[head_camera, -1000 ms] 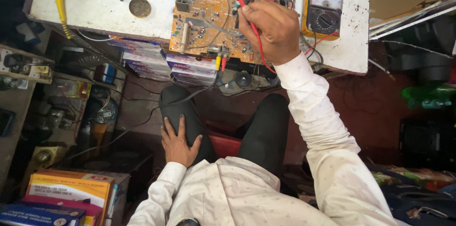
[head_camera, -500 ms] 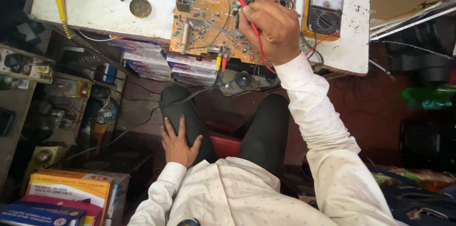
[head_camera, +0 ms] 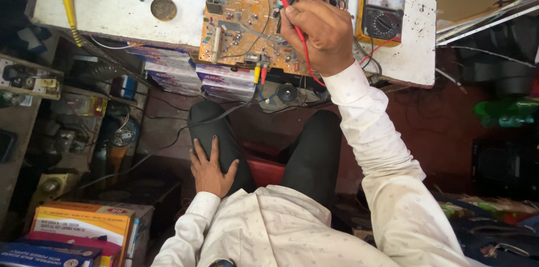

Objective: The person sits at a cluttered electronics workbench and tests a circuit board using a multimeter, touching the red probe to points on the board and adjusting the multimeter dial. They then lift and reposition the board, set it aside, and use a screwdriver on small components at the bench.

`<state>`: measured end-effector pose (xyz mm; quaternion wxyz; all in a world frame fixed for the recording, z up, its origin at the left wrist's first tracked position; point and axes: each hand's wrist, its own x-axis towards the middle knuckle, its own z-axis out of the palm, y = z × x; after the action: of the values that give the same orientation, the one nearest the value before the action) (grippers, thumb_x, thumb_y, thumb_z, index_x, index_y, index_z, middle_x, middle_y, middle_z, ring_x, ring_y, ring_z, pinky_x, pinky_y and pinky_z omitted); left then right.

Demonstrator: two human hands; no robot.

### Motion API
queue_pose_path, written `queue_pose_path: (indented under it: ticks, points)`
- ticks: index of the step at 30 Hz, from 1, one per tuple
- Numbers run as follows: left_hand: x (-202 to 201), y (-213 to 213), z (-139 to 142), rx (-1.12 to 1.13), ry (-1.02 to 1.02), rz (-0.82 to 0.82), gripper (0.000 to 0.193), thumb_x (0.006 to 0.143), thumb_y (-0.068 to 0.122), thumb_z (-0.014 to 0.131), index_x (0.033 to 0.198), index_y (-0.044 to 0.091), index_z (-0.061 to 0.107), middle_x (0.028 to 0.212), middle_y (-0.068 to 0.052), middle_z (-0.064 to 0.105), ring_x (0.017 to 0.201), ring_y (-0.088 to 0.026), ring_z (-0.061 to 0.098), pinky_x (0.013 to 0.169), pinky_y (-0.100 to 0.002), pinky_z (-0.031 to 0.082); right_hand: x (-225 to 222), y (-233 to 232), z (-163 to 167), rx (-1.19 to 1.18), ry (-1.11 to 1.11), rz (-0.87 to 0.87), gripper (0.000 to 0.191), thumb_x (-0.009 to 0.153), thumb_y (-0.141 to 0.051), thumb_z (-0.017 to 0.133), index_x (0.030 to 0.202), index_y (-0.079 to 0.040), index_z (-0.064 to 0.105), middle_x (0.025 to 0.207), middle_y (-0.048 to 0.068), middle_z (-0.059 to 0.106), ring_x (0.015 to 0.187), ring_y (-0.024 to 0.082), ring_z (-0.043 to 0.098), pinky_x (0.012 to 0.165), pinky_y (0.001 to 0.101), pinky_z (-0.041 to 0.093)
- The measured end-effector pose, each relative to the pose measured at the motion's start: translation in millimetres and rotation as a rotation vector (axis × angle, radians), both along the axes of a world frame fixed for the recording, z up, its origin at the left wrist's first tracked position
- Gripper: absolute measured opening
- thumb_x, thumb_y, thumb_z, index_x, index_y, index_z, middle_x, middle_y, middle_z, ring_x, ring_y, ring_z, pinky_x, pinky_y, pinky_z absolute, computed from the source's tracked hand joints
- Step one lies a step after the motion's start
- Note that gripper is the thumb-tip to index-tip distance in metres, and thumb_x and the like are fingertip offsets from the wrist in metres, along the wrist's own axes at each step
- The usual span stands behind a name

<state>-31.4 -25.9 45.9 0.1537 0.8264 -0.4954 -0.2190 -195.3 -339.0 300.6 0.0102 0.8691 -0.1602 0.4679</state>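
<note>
My right hand grips a red test probe, its tip touching an orange circuit board that lies on the white workbench. A red lead runs from the probe to a yellow analogue multimeter just right of the hand. My left hand rests flat and open on my left thigh, holding nothing. I sit on a red stool, in dark trousers and a white patterned shirt.
A yellow-handled tool and a round metal disc lie on the bench's left part. Stacked flat boxes sit under the bench edge. Orange and blue cartons stand at bottom left. Cluttered shelves line the left side.
</note>
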Motion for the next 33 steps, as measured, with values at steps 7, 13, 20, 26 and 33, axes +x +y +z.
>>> queue_pose_path:
  ticks: [7, 13, 20, 26, 33]
  points:
    - [-4.0, 1.0, -4.1, -0.047, -0.028, -0.001, 0.095, 0.079, 0.057, 0.072, 0.159, 0.025, 0.032, 0.164, -0.032, 0.016, 0.142, -0.06, 0.027, 0.109, -0.067, 0.033, -2.7, 0.1, 1.5, 0.0, 0.008, -0.007, 0.02, 0.091, 0.002, 0.088, 0.1, -0.001, 0.07, 0.095, 0.012, 0.073, 0.08, 0.029, 0.073, 0.069, 0.0366, 0.058]
    - [-5.1, 0.8, -5.5, -0.032, -0.026, 0.002, 0.095, 0.079, 0.056, 0.072, 0.16, 0.026, 0.032, 0.164, -0.032, 0.015, 0.141, -0.061, 0.027, 0.108, -0.067, 0.034, -5.4, 0.8, 2.4, 0.03, 0.029, 0.003, 0.02, 0.092, 0.001, 0.087, 0.101, -0.001, 0.069, 0.096, 0.012, 0.072, 0.081, 0.028, 0.073, 0.071, 0.0361, 0.058]
    - [-3.9, -0.5, -5.7, -0.031, -0.016, -0.009, 0.095, 0.079, 0.057, 0.072, 0.16, 0.026, 0.031, 0.164, -0.032, 0.015, 0.142, -0.06, 0.025, 0.107, -0.067, 0.034, -4.9, -0.2, 2.3, 0.021, 0.017, -0.001, 0.02, 0.091, 0.003, 0.087, 0.1, 0.0, 0.069, 0.095, 0.012, 0.072, 0.08, 0.028, 0.072, 0.069, 0.036, 0.057]
    - [-3.5, 1.3, -6.5, -0.049, -0.025, -0.013, 0.096, 0.079, 0.057, 0.072, 0.16, 0.025, 0.031, 0.164, -0.033, 0.015, 0.143, -0.06, 0.025, 0.107, -0.067, 0.034, -4.1, 1.4, 1.6, 0.017, 0.013, -0.002, 0.02, 0.092, 0.003, 0.087, 0.1, -0.001, 0.069, 0.095, 0.011, 0.072, 0.08, 0.028, 0.073, 0.069, 0.0358, 0.058]
    - [-3.0, 0.6, -5.5, -0.038, -0.021, 0.0, 0.097, 0.078, 0.057, 0.072, 0.16, 0.024, 0.03, 0.164, -0.033, 0.015, 0.142, -0.06, 0.025, 0.107, -0.068, 0.034, -0.8, 0.2, 0.5, 0.0, 0.007, -0.004, 0.02, 0.092, 0.003, 0.087, 0.101, -0.001, 0.07, 0.095, 0.012, 0.073, 0.079, 0.028, 0.072, 0.068, 0.0363, 0.058]
